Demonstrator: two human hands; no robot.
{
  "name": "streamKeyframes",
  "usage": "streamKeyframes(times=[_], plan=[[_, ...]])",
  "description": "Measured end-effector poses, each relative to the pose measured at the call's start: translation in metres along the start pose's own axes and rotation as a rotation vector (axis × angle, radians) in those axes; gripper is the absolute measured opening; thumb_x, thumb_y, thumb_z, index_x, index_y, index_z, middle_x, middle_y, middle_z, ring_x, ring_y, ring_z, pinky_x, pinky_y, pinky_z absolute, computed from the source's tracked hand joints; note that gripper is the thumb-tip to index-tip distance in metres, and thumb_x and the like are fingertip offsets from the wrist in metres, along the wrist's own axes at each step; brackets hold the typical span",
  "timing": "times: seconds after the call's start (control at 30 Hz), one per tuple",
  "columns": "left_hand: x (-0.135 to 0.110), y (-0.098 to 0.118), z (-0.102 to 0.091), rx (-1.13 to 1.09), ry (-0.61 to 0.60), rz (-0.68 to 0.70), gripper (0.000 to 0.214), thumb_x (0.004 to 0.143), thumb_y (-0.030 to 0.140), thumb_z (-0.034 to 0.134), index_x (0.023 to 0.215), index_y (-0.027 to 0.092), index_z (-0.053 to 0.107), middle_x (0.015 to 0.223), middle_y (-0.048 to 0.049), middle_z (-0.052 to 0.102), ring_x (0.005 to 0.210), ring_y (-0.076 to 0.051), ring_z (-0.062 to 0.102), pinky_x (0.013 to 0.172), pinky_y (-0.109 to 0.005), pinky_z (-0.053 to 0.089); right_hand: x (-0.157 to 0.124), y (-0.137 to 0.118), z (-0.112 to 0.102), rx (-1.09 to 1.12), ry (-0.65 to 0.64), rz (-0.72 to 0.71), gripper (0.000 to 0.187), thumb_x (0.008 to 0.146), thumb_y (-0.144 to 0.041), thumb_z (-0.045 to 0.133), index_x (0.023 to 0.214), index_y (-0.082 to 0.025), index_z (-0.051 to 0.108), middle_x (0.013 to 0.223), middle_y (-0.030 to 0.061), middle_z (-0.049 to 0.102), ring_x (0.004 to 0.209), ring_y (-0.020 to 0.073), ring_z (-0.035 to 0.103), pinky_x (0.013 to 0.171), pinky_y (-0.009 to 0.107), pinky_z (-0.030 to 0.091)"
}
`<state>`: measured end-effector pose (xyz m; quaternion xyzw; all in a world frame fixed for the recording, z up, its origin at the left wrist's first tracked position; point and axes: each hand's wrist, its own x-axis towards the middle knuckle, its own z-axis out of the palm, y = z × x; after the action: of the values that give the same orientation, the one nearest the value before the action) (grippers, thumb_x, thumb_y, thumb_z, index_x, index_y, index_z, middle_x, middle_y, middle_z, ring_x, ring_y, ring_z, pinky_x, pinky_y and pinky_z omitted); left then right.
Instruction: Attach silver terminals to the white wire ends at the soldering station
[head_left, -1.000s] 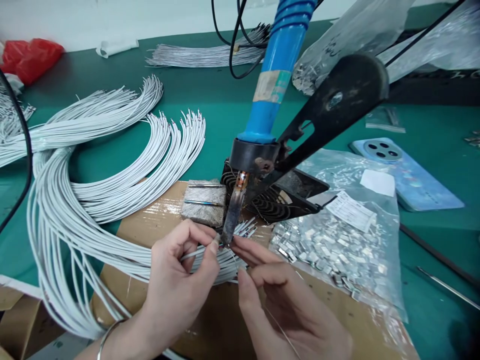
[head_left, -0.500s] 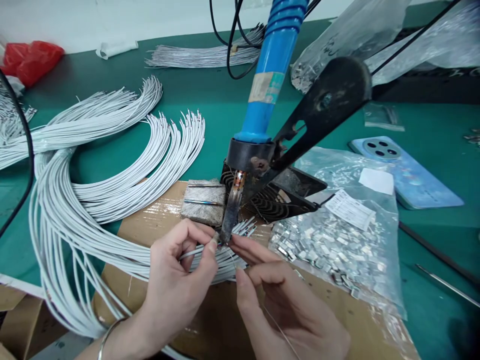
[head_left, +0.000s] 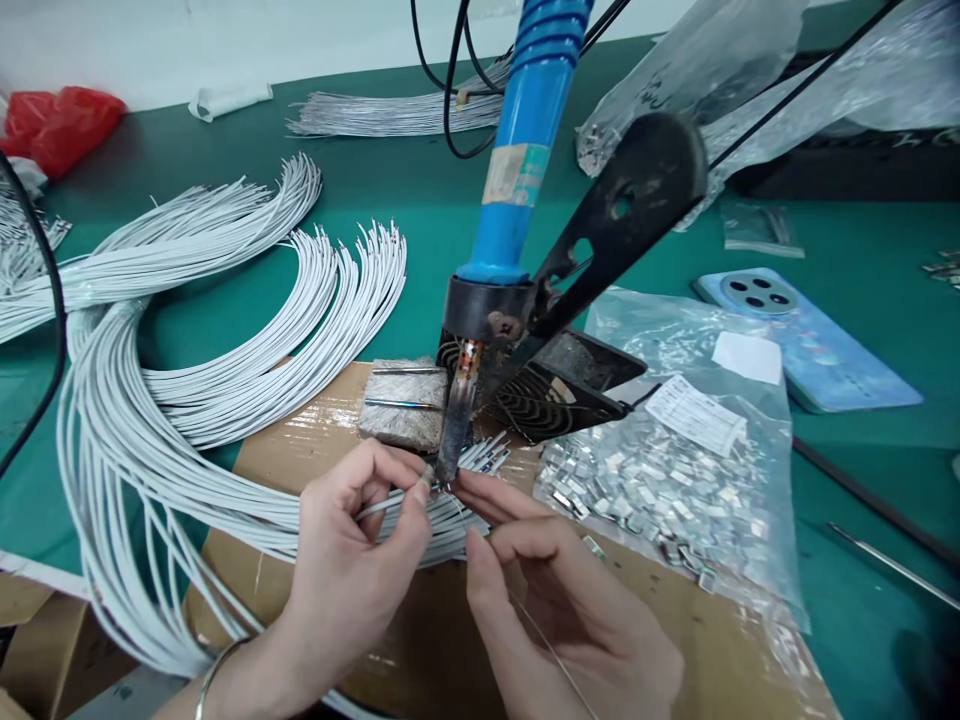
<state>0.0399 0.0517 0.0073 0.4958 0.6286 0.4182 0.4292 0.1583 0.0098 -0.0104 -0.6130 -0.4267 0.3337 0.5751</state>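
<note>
My left hand (head_left: pixel 352 570) pinches the end of one white wire (head_left: pixel 390 505) between thumb and forefinger and holds it at the tip of the soldering iron (head_left: pixel 457 420). The iron has a blue handle (head_left: pixel 525 150) and hangs in a black stand (head_left: pixel 622 220). My right hand (head_left: pixel 555 590) is closed in a pinch just right of the tip, with a thin solder strand (head_left: pixel 551 655) running back across its palm. Under both hands lies a bundle of white wires (head_left: pixel 150 470) on a brown cardboard sheet (head_left: pixel 315 430).
A clear bag of small metal terminals (head_left: pixel 660 490) lies right of my hands. A phone (head_left: pixel 802 335) rests farther right on the green mat (head_left: pixel 420 200). A grey sponge block (head_left: pixel 405 405) sits behind the tip. More wire bundles (head_left: pixel 390 112) and a red bag (head_left: pixel 64 120) lie at the back.
The view has drifted slightly, so the iron and stand sit a little further left. Both hands stay pinched at the iron's tip.
</note>
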Motion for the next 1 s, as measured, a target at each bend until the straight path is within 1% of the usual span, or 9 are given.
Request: streamKeyframes(times=[0.13,0.23,0.33,0.47,0.53,0.63,0.7,0.87,1.0], plan=[[-0.0014,-0.0019,0.0006,-0.015,0.012,0.020,0.015,0.085,0.016,0.070,0.072,0.019,0.065,0.090,-0.0028,0.078,0.049,-0.006,0.038,0.045,-0.020,0.027,-0.0001,0.0000,0.0000,-0.010,0.007,-0.012,0.021,0.093,-0.016,0.071,0.075,-0.025,0.066,0.115,0.0007,0.084,0.101,0.0168,0.081,0.090,0.023,0.060],[-0.0027,-0.0018,0.0016,-0.032,0.030,0.028,0.015,0.086,0.017,0.070,0.072,0.019,0.065,0.089,-0.0022,0.078,0.050,-0.006,0.039,0.045,-0.019,0.028,0.0001,0.0005,0.0000,-0.014,0.001,-0.024,0.021,0.093,-0.016,0.070,0.075,-0.026,0.066,0.115,0.0006,0.084,0.101,0.0175,0.081,0.090,0.024,0.060],[-0.0027,-0.0018,0.0026,-0.042,0.030,0.022,0.015,0.086,0.017,0.070,0.073,0.020,0.065,0.089,-0.0018,0.078,0.050,-0.006,0.039,0.045,-0.019,0.028,0.0005,0.0010,0.0002,-0.010,-0.006,-0.023,0.021,0.093,-0.016,0.070,0.076,-0.027,0.066,0.116,-0.0016,0.084,0.102,0.0155,0.081,0.090,0.022,0.059],[-0.0024,-0.0037,0.0028,-0.039,0.035,0.031,0.014,0.086,0.017,0.070,0.073,0.020,0.066,0.090,-0.0024,0.079,0.053,-0.008,0.049,0.046,-0.020,0.030,0.0011,0.0015,0.0003,-0.009,-0.016,-0.021,0.021,0.093,-0.015,0.070,0.076,-0.027,0.066,0.117,-0.0042,0.083,0.104,0.0134,0.081,0.093,0.020,0.058],[-0.0032,-0.0049,0.0023,-0.028,0.037,0.039,0.014,0.086,0.016,0.070,0.073,0.020,0.066,0.090,-0.0023,0.079,0.055,-0.009,0.052,0.046,-0.020,0.031,0.0010,0.0018,0.0002,-0.012,-0.016,-0.026,0.020,0.092,-0.015,0.071,0.077,-0.027,0.066,0.117,-0.0034,0.083,0.104,0.0144,0.081,0.093,0.021,0.058],[-0.0049,-0.0056,0.0012,-0.013,0.031,0.045,0.015,0.087,0.016,0.069,0.074,0.021,0.066,0.092,-0.0020,0.078,0.056,-0.009,0.053,0.046,-0.020,0.031,0.0005,0.0021,0.0004,-0.001,-0.005,-0.036,0.020,0.092,-0.015,0.071,0.076,-0.027,0.067,0.116,-0.0016,0.084,0.102,0.0157,0.081,0.090,0.023,0.060],[-0.0054,-0.0055,0.0007,-0.008,0.024,0.051,0.015,0.088,0.017,0.069,0.074,0.021,0.066,0.092,-0.0015,0.077,0.055,-0.008,0.051,0.046,-0.019,0.031,0.0001,0.0022,0.0006,0.007,0.003,-0.038,0.020,0.092,-0.015,0.071,0.076,-0.026,0.067,0.115,-0.0012,0.084,0.101,0.0153,0.081,0.090,0.023,0.061],[-0.0042,-0.0032,0.0009,0.000,0.024,0.054,0.015,0.087,0.015,0.068,0.074,0.020,0.066,0.088,0.0006,0.075,0.049,-0.006,0.040,0.044,-0.019,0.029,-0.0005,0.0024,0.0015,0.018,0.008,-0.030,0.020,0.092,-0.014,0.072,0.077,-0.026,0.068,0.115,-0.0030,0.083,0.102,0.0124,0.080,0.092,0.018,0.059],[-0.0037,-0.0020,0.0007,-0.005,0.018,0.047,0.015,0.086,0.016,0.070,0.072,0.021,0.065,0.087,-0.0018,0.076,0.055,-0.009,0.052,0.045,-0.019,0.030,-0.0005,0.0020,0.0023,0.028,0.012,-0.035,0.020,0.091,-0.013,0.073,0.077,-0.027,0.068,0.115,-0.0040,0.083,0.102,0.0112,0.080,0.094,0.018,0.058]])
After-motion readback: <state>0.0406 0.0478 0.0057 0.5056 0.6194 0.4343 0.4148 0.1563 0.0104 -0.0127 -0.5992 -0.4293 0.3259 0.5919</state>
